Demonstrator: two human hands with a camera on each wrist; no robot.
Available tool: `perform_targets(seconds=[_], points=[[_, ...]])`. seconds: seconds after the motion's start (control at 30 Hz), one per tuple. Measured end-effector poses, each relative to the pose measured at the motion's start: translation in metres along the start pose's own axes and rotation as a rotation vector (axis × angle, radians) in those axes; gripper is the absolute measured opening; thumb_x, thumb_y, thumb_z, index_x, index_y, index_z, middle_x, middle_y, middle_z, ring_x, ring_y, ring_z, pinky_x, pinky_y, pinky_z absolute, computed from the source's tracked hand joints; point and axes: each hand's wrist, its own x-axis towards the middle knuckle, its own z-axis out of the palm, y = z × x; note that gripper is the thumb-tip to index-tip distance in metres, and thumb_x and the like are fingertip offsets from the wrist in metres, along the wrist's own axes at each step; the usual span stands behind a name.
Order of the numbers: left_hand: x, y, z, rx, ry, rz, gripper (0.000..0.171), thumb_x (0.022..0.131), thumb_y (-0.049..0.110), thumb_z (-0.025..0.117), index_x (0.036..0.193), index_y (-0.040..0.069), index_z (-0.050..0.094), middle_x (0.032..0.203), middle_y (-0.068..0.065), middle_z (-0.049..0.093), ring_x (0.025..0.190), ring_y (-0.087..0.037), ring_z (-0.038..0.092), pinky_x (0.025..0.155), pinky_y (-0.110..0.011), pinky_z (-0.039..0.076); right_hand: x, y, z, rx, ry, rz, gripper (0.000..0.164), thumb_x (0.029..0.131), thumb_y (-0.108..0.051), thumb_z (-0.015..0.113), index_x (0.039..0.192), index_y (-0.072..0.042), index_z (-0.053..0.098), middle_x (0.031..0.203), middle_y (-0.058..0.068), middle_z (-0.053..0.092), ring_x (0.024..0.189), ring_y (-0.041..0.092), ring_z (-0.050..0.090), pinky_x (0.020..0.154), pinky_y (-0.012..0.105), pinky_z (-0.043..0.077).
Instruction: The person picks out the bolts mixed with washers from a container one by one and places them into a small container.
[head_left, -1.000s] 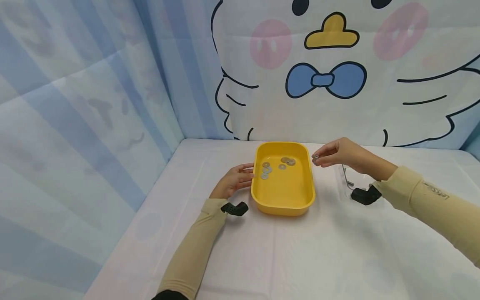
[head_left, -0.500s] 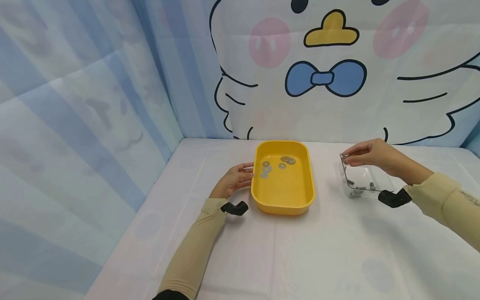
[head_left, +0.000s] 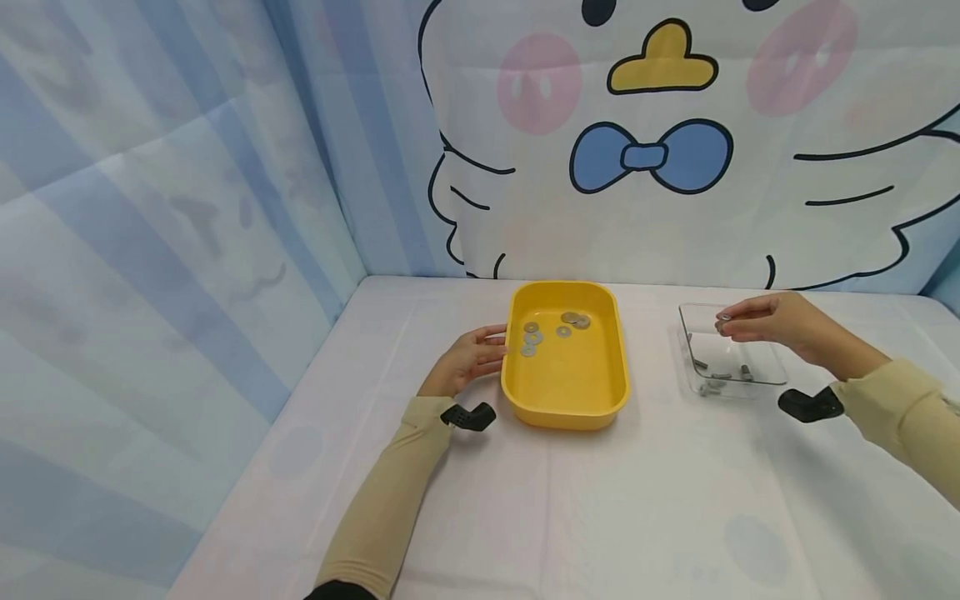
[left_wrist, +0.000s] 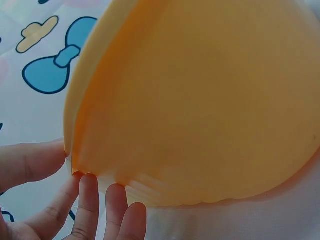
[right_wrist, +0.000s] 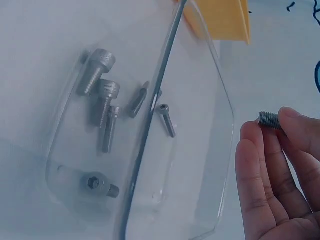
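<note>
My right hand (head_left: 780, 325) pinches a bolt (right_wrist: 269, 120) between thumb and fingers; its threaded end sticks out and its other end is hidden. That hand is above a clear plastic box (head_left: 693, 346), in which several socket-head bolts (right_wrist: 107, 92) lie. My left hand (head_left: 467, 362) touches the left side of a yellow tray (head_left: 566, 421). In the left wrist view the thumb meets the tray's rim, and the fairly straight fingers (left_wrist: 89, 192) rest against the outer wall. Several flat metal washers (head_left: 533, 338) lie inside the tray, in its far half.
Under everything is a white tablecloth (head_left: 637, 500). A cartoon-printed cloth (head_left: 652, 229) stands upright along the table's far edge, with a blue-striped cloth (head_left: 187, 292) on the left. Black wrist cameras (head_left: 468, 417) jut from both sleeves.
My right hand has moved from beside the yellow tray rightward to the clear box, then slightly lower and further right, still pinching the bolt. The left hand and tray have stayed in place.
</note>
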Motion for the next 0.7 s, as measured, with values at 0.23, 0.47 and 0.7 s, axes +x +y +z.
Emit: perform_targets(seconds=[0.23, 0.47, 0.7], points=[[0.001, 0.000, 0.000, -0.002, -0.005, -0.002, 0.049, 0.089, 0.007, 0.062, 0.136, 0.014, 0.048, 0.136, -0.009, 0.052, 0.116, -0.026, 0.058, 0.101, -0.036, 0.049, 0.001, 0.016, -0.006, -0.035, 0.030, 0.042, 0.066, 0.090, -0.033, 0.062, 0.134, 0.011, 0.040, 0.097, -0.020, 0.066, 0.085, -0.006, 0.064, 0.092, 0.033, 0.054], [0.002, -0.001, -0.001, -0.002, 0.002, -0.004, 0.048, 0.089, 0.007, 0.062, 0.135, 0.014, 0.049, 0.136, -0.008, 0.052, 0.115, -0.025, 0.059, 0.101, -0.036, 0.049, 0.000, 0.023, -0.010, 0.008, 0.022, 0.075, 0.069, 0.090, -0.032, 0.063, 0.137, 0.011, 0.035, 0.093, -0.025, 0.064, 0.085, -0.007, 0.064, 0.087, 0.024, 0.055], [0.002, -0.002, -0.001, -0.004, 0.000, 0.005, 0.049, 0.089, 0.007, 0.062, 0.136, 0.014, 0.049, 0.136, -0.009, 0.052, 0.115, -0.025, 0.059, 0.100, -0.036, 0.049, 0.000, 0.030, -0.013, 0.111, 0.033, 0.091, 0.052, 0.086, -0.033, 0.067, 0.127, -0.004, 0.052, 0.082, -0.029, 0.062, 0.083, -0.006, 0.065, 0.081, 0.017, 0.055]])
